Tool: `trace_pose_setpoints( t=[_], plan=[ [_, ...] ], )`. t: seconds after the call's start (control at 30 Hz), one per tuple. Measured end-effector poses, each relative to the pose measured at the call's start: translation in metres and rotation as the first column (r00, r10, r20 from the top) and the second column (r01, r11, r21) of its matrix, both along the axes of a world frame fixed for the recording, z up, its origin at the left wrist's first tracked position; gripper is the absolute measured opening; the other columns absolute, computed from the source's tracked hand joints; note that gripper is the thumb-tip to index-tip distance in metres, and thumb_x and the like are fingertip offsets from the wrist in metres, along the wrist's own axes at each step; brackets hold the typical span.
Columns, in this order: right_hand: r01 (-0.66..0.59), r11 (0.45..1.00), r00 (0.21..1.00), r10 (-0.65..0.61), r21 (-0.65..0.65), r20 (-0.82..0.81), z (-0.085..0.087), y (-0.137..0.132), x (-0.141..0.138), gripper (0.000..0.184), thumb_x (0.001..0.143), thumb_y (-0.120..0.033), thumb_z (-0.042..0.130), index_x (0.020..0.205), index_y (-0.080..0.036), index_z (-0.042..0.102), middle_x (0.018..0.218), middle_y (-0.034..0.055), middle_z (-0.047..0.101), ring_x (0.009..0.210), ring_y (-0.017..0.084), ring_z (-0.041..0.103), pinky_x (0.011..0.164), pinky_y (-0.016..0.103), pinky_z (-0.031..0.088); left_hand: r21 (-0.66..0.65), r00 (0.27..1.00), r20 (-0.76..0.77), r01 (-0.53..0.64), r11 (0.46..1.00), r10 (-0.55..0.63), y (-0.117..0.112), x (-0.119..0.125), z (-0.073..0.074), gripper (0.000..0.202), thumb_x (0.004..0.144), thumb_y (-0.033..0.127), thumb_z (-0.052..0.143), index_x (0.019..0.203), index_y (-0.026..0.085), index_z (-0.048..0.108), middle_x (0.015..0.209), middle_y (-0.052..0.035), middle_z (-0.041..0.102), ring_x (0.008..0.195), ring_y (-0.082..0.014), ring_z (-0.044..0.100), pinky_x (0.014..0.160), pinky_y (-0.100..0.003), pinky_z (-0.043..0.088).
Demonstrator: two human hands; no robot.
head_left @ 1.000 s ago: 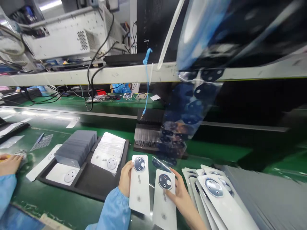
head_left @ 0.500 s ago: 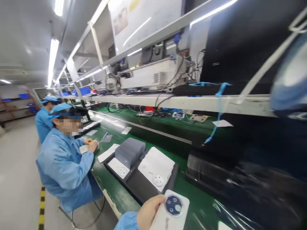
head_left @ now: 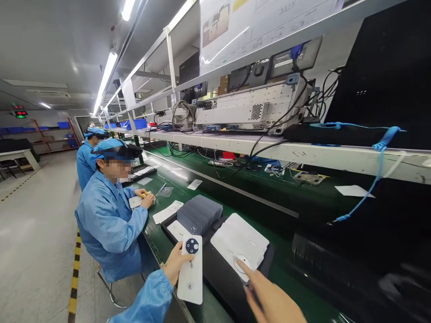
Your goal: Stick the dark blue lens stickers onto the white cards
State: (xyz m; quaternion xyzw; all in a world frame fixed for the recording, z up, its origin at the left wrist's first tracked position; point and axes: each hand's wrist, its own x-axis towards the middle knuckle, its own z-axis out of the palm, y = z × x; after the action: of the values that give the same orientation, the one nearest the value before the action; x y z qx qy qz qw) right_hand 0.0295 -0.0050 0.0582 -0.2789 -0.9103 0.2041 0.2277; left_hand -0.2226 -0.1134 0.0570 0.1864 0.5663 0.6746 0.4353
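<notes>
Green bench [head_left: 303, 282]: left hand [head_left: 175, 264] at seven o'clock pinches a white panel [head_left: 190, 281], likely for steadiness; right hand [head_left: 272, 294] at five, grip unclear.

Left hand [head_left: 177, 264]: held upright, thumb pressed toward curled fingers;
Right hand [head_left: 274, 294]: stretched forward, index finger extended, slightly blurred.

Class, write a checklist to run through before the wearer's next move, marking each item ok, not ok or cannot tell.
1. Left hand grips the white panel: ok.
2. Panel's dark round patch faces the camera: ok.
3. Right hand touches the white stack: cannot tell; a finger overlaps it in view.
4. Gray stack sits in the black tray: ok.
5. Co-worker's hand is clear of the tray: ok.
</notes>
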Motion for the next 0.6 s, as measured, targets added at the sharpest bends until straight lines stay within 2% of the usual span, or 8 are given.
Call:
trace_pose_setpoints(
  t=[0.03,0.1,0.17,0.27,0.37,0.6],
  plan=[
    [-0.064,0.995,0.994,0.056,0.079,0.096,0.012,-0.002,-0.021,0.058,0.087,-0.014,0.041,0.141,-0.034,0.043,0.103,0.0066,0.068,0.08,0.023,0.067,0.069,0.032,0.048,0.008,1.0,0.004,0.016,1.0,-0.016,0.002,0.003,-0.001,0.043,0.058,0.022,0.079,0.096,0.019,0.059,0.07,-0.0025,0.07,0.061,-0.0208,0.063,0.06,-0.032,0.048],
    [-0.154,0.976,0.955,0.106,0.157,0.277,0.03,-0.004,-0.056,0.066,0.079,-0.002,0.042,0.141,-0.028,0.044,0.095,0.0065,0.068,0.074,0.021,0.066,0.063,0.028,0.043,0.024,1.0,0.003,0.031,0.999,-0.031,0.005,0.008,-0.004,0.049,0.058,0.024,0.08,0.101,0.018,0.058,0.073,-0.0038,0.071,0.063,-0.0211,0.064,0.06,-0.032,0.049],
    [-0.202,0.961,0.918,0.118,0.191,0.377,0.037,-0.005,-0.079,0.071,0.076,0.001,0.043,0.141,-0.027,0.043,0.092,0.0055,0.067,0.07,0.02,0.065,0.059,0.027,0.038,0.034,1.0,-0.003,0.031,0.999,-0.031,0.005,0.009,-0.007,0.055,0.056,0.025,0.082,0.105,0.017,0.057,0.072,-0.004,0.071,0.061,-0.0206,0.064,0.059,-0.031,0.048],
    [-0.233,0.95,0.899,0.128,0.209,0.419,0.033,-0.005,-0.093,0.074,0.074,0.0,0.045,0.143,-0.028,0.039,0.088,0.0034,0.066,0.067,0.018,0.064,0.054,0.025,0.032,0.044,1.0,-0.006,0.03,0.999,-0.029,0.002,0.005,-0.011,0.06,0.055,0.024,0.082,0.108,0.015,0.056,0.07,-0.0034,0.07,0.058,-0.019,0.062,0.057,-0.029,0.047],
    [-0.239,0.948,0.885,0.123,0.211,0.449,0.023,-0.005,-0.098,0.075,0.072,0.001,0.047,0.141,-0.029,0.042,0.081,0.0019,0.065,0.065,0.018,0.064,0.051,0.025,0.026,0.051,0.999,-0.023,0.024,0.998,-0.023,0.0,0.0,-0.016,0.058,0.056,0.023,0.08,0.109,0.017,0.058,0.073,-0.0034,0.07,0.06,-0.0192,0.063,0.059,-0.029,0.046],
    [-0.296,0.912,0.866,0.131,0.283,0.482,0.014,-0.008,-0.114,0.075,0.071,0.003,0.049,0.139,-0.03,0.045,0.08,0.0032,0.066,0.063,0.019,0.065,0.048,0.027,0.021,0.068,0.998,-0.067,-0.002,0.998,0.007,-0.005,-0.005,-0.016,0.055,0.055,0.022,0.079,0.107,0.016,0.06,0.08,-0.0051,0.07,0.067,-0.0211,0.064,0.063,-0.03,0.047]
  ],
)
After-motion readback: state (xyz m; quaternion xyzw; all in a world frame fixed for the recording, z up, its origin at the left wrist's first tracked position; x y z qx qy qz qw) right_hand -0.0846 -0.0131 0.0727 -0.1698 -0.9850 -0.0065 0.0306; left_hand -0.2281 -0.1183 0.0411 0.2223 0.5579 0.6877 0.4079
